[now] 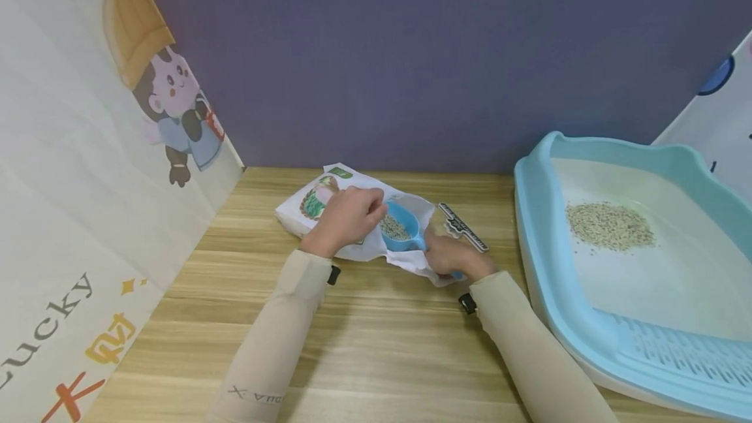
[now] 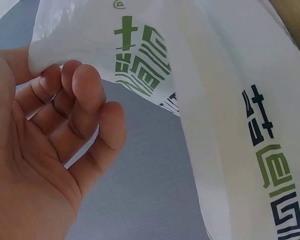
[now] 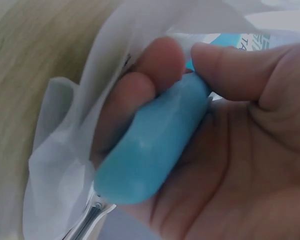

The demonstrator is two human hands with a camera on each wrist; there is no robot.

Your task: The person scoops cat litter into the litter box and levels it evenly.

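A white printed bag lies on its side on the wooden table, its mouth turned to the right. My left hand is over the bag; in the left wrist view thumb and curled fingertips pinch an edge of its white film. In the bag's mouth sits a blue scoop with grey-beige pellets in its bowl. My right hand grips the scoop's handle, and the right wrist view shows the thick rounded blue handle lying across the palm with fingers curled round it.
A black and white clip lies on the table just beyond my right hand. To the right stands a large light-blue litter box with a pile of pellets on its floor. A dark panel rises behind the table.
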